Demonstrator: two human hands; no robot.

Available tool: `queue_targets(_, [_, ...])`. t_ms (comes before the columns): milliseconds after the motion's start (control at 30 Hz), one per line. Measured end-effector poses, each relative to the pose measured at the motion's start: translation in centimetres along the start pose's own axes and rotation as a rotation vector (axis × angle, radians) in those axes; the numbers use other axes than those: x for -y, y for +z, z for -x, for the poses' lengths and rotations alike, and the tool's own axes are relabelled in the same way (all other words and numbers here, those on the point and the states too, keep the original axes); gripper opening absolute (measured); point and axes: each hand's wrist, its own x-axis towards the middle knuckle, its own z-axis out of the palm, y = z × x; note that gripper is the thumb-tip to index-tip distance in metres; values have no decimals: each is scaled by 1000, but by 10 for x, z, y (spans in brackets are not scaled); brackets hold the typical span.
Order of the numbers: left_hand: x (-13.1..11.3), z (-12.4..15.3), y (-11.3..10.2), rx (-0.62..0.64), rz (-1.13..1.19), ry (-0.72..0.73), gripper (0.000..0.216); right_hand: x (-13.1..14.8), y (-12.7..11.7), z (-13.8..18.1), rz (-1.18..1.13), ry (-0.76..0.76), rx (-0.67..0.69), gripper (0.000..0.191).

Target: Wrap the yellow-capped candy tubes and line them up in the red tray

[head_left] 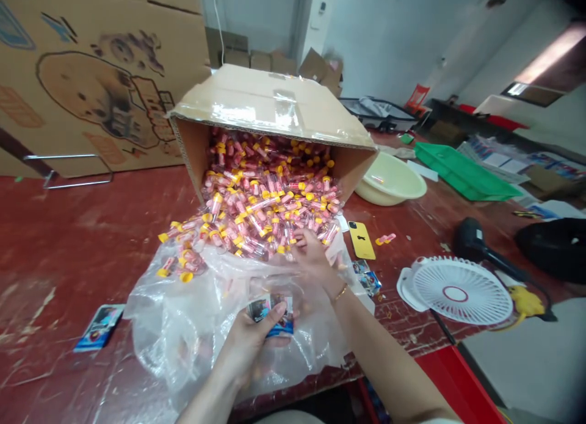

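A cardboard box (270, 104) lies on its side and spills several small pink tubes with yellow caps (260, 198) onto a clear plastic sheet (183, 326). My left hand (249, 341) is closed on a small printed card or packet (270, 308), thumb on top. My right hand (314, 256), with a thin bracelet on the wrist, reaches into the near edge of the tube pile. Its fingers curl among the tubes, and I cannot make out what they hold.
A yellow phone (361, 240) and one stray tube (386, 238) lie right of the pile. A cream bowl (391, 180), green tray (462, 174), white fan (458, 288) and black hairdryer (480, 244) stand further right. A blue card (99, 326) lies on the red table (68, 247) at left.
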Motion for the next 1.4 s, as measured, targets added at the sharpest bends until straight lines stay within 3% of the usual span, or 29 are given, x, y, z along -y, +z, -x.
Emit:
queue_targets(300, [-2,6,0,-25,-26,-11,40,22,20,-4,-58,-36,-47,32])
queue_targets(467, [-3,8,-3,-9,-50,-13,34,37,-23,8,-185,-44,-119,17])
queue_targets(633, [1,3,-5,12,-61,-6,31,59,-78,35,-627,-141,43,23])
queue_targets(800, [0,3,-1,79,-24,52,29,79,-103,43,-451,-267,185,9])
queue_targets(933, [-3,8,0,61,-78,35,22,87,-103,39,-385,-396,309,4])
queue_targets(1067, [-3,9,1,77,-122,17,22,89,-99,38,-385,-430,379,4])
queue_targets(1400, [0,7,1,38,-61,24,28,85,-104,42,-323,-398,298,6])
